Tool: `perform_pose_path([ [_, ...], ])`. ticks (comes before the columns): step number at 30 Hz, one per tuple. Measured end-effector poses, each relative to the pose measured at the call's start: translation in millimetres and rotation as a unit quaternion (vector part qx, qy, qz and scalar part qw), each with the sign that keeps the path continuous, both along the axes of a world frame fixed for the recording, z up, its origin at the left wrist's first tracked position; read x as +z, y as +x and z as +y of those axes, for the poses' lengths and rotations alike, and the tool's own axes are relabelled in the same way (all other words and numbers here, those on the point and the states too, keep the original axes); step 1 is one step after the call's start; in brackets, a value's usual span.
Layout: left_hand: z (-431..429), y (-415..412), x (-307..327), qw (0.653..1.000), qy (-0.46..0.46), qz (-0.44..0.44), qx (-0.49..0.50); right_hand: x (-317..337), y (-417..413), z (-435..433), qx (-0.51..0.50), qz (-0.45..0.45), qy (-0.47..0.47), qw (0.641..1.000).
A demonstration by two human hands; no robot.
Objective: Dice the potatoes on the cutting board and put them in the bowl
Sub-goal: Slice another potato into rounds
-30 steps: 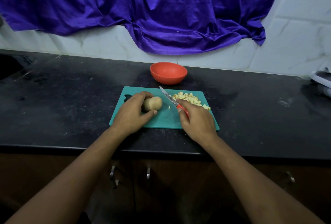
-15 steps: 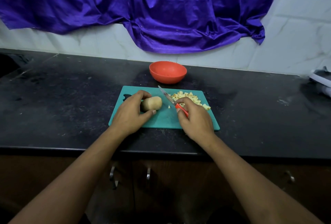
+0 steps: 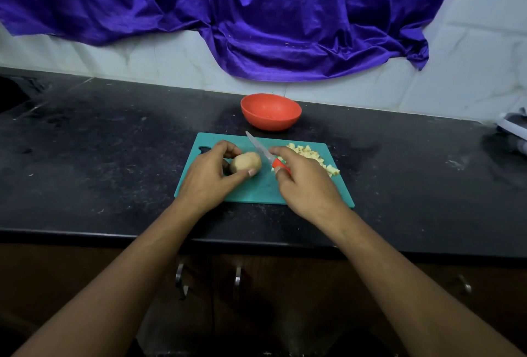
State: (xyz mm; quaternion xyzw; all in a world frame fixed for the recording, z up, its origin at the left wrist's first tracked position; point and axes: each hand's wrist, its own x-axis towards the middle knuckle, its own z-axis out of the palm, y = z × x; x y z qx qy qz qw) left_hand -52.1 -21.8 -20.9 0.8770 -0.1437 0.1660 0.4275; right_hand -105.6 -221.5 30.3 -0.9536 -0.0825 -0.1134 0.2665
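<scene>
The left hand [image 3: 208,180] is gripping one whole potato [image 3: 245,161] on the one cutting board [image 3: 256,188]; the right hand [image 3: 306,185] is clutching one knife [image 3: 261,151] beside one pile of potato cubes [image 3: 313,154], and one bowl [image 3: 271,111] is standing behind.

Dim, soft light w/ faint shadows; wide-angle edge bending, slight blur

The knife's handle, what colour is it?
Red-orange knife handle, seen in the head view.

potato [image 3: 245,161] left on cutting board [image 3: 256,191] | diced pieces [image 3: 310,154] right | bowl [image 3: 271,112] behind board
</scene>
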Motion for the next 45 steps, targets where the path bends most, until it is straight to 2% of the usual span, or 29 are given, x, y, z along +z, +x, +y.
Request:
perform_pose_path([
  [7,-1.1,-3.3,4.2,1.0,0.012,0.003,0.007,18.3,-13.8,16.4,-0.006,0.027,-0.108,0.994],
  [17,-0.2,-6.2,6.2,1.0,-0.005,0.012,0.007,23.5,-16.9,22.9,-0.039,0.082,-0.202,0.975],
  [45,1.2,-5.8,7.6,1.0,-0.027,0.014,0.006,38.7,-15.9,24.7,-0.032,0.15,-0.196,0.968],
])
